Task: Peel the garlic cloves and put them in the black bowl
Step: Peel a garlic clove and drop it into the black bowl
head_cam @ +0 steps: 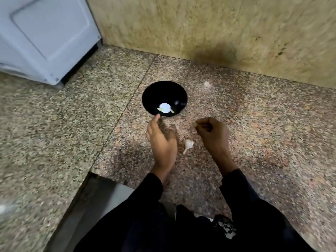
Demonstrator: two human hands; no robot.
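Note:
The black bowl [164,91] stands on the granite counter ahead of me. At its bottom lie two pale peeled cloves [161,110] beside a bright reflection. My left hand [161,140] hovers just in front of the bowl's near rim with one finger stretched toward it and nothing held. My right hand [211,133] is to the right, its fingers curled and the tips pinched together, seemingly on a small scrap of garlic peel; motion blur hides it. An unpeeled piece of garlic [188,144] with a short stem lies on the counter between my hands.
A scrap of pale peel [207,84] lies to the right of the bowl, near the tan stone wall [218,24]. A white appliance [45,33] stands at the back left. The counter edge [109,176] drops off in front of me at the lower left.

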